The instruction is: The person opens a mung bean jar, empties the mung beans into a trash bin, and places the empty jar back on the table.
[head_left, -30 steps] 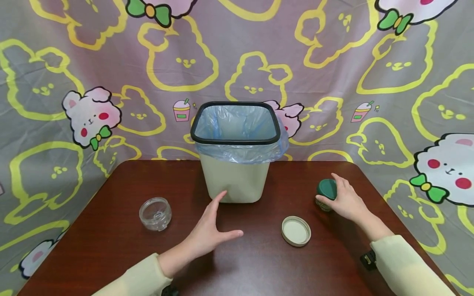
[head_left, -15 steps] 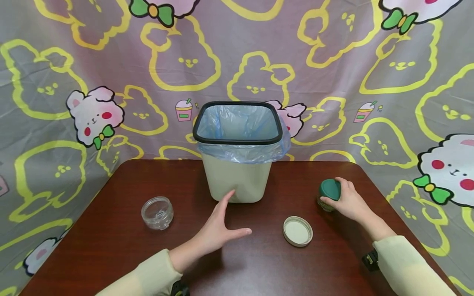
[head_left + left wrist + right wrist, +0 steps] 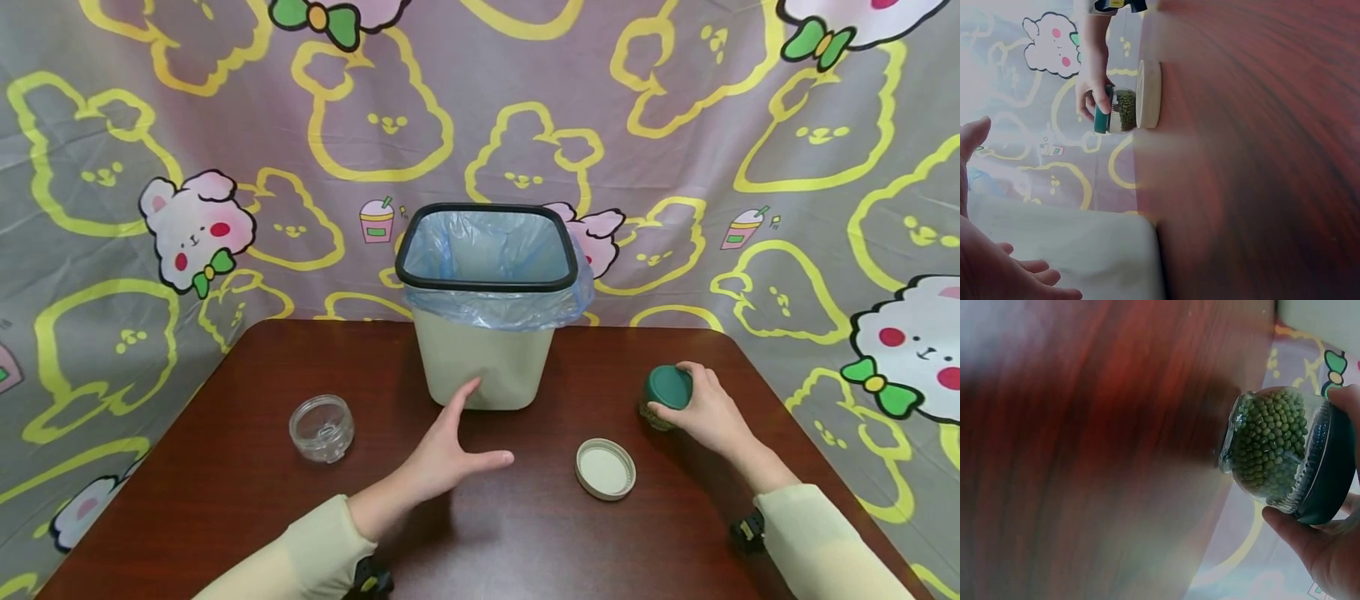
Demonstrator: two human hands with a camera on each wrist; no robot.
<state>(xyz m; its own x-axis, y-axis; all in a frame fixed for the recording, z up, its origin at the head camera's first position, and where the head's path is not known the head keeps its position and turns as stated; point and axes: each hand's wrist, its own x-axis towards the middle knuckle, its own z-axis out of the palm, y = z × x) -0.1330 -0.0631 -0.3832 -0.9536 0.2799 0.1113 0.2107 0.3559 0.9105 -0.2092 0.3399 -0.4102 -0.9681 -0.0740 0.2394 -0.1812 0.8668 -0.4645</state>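
Observation:
At the table's right side my right hand (image 3: 712, 414) grips a small clear jar (image 3: 1272, 440) of green beans by its dark green lid (image 3: 670, 387). Thumb and fingers curl round the lid from opposite sides, and the jar leans a little. Whether its base touches the table I cannot tell. My left hand (image 3: 438, 458) hovers before the bin, thumb and fingers spread and nothing between them. In front of the jar a cream round lid (image 3: 604, 469) lies with its hollow side up. A clear round container (image 3: 322, 429) sits at the left, with a small clear part inside it.
A cream bin (image 3: 483, 358) with a black rim (image 3: 487, 287) and blue liner bag (image 3: 517, 312) stands at the back middle of the dark wood table (image 3: 517, 542). A patterned curtain (image 3: 435, 50) hangs behind and around the table.
The fingers of my right hand have closed in on the jar's green lid, and the jar has tilted slightly. My left hand keeps its spread pose, shifted a little right in view.

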